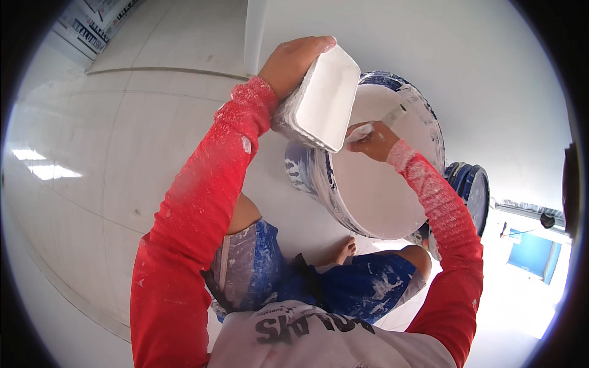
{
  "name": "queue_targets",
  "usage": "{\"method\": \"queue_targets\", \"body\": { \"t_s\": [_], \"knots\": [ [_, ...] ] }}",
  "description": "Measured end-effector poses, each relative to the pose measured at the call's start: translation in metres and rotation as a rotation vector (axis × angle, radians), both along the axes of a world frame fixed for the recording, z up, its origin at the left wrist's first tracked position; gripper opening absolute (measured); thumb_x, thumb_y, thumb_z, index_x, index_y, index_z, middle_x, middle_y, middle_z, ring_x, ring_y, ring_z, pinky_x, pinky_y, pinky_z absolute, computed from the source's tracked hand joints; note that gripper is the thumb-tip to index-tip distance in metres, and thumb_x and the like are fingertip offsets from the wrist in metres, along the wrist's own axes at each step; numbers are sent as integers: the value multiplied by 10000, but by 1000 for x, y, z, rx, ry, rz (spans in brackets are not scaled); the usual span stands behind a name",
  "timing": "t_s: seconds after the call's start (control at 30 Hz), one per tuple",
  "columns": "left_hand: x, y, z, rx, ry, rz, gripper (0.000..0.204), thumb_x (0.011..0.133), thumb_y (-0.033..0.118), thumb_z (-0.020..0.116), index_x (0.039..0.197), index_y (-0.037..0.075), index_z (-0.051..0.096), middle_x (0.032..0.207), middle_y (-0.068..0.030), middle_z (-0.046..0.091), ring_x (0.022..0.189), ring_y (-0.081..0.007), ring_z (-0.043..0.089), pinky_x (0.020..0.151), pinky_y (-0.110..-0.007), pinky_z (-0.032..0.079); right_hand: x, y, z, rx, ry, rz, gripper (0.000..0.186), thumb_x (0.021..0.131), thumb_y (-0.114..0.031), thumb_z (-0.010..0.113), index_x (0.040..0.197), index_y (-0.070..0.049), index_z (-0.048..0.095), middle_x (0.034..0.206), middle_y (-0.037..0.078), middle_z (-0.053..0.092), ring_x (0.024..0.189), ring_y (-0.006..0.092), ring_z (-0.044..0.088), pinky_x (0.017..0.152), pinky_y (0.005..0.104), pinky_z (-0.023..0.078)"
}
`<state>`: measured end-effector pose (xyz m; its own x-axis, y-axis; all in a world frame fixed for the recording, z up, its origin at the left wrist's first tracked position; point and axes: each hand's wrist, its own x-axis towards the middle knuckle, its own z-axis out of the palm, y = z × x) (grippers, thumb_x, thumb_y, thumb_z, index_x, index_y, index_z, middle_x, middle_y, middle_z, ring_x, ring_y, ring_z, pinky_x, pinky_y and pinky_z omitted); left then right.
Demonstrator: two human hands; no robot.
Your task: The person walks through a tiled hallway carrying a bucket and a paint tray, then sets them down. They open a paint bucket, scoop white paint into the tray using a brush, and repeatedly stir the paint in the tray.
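Note:
My left hand [297, 61] grips the edge of a white rectangular pan [328, 92], tilted so that its white-coated inside faces me. White paste is smeared over the pan's outer side. My right hand [375, 142] is closed on a putty knife [394, 114], whose one end, with a dark hole in it, points up and to the right. The knife's pale other end lies close to the pan's lower right edge. Below both hands stands a large blue bucket [316, 178] holding smooth off-white paste [383, 196], its rim streaked with white.
Another dark blue bucket [473, 193] stands to the right, close to the white wall [478, 80]. Pale floor tiles [116, 153] stretch out on the left. My bent legs in paint-marked blue shorts [374, 285] lie just below the large bucket. Bright light comes in at the right.

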<state>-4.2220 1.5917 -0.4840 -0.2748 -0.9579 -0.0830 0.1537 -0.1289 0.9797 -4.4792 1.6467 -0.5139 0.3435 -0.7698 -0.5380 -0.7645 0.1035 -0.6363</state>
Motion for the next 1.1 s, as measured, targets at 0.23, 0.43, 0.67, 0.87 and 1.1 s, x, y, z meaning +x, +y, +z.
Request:
{"method": "queue_targets", "body": {
  "t_s": [0.23,0.43,0.67,0.87,1.1],
  "knots": [
    [0,0,-3,-137,-21,-10,399,912,367,499,1119,55,635,1059,-107,665,944,-204,613,864,-299,454,-34,46,126,-317,-315,-314,285,795,-166,632,1018,9,654,982,98,655,843,142,615,699,266,489],
    [1,0,2,22,41,-25,389,915,369,491,1149,96,637,1075,-107,666,955,-222,619,864,-300,459,-48,55,104,-315,-416,-571,353,810,-155,584,1117,20,591,957,99,638,778,153,584,665,269,476],
    [2,-1,1,-149,-45,28,493,867,444,528,1112,32,643,983,-113,672,880,-204,623,824,-297,470,-52,50,102,-223,-1008,-878,380,888,-258,552,1175,-10,552,1152,114,600,1066,227,582,879,354,482],
    [0,1,5,-112,-46,45,493,873,447,531,1086,15,637,968,-109,661,864,-192,613,791,-293,472,4,41,106,-269,-1068,-731,372,888,-234,564,1181,-5,543,1143,122,592,1006,213,597,853,344,491],
    [0,3,4,0,25,41,490,854,422,560,1114,17,651,1012,-107,679,910,-186,625,834,-284,470,47,59,84,-512,-771,-630,330,881,-199,602,1153,-18,549,1009,100,612,809,157,611,652,269,503]
  ]
}}
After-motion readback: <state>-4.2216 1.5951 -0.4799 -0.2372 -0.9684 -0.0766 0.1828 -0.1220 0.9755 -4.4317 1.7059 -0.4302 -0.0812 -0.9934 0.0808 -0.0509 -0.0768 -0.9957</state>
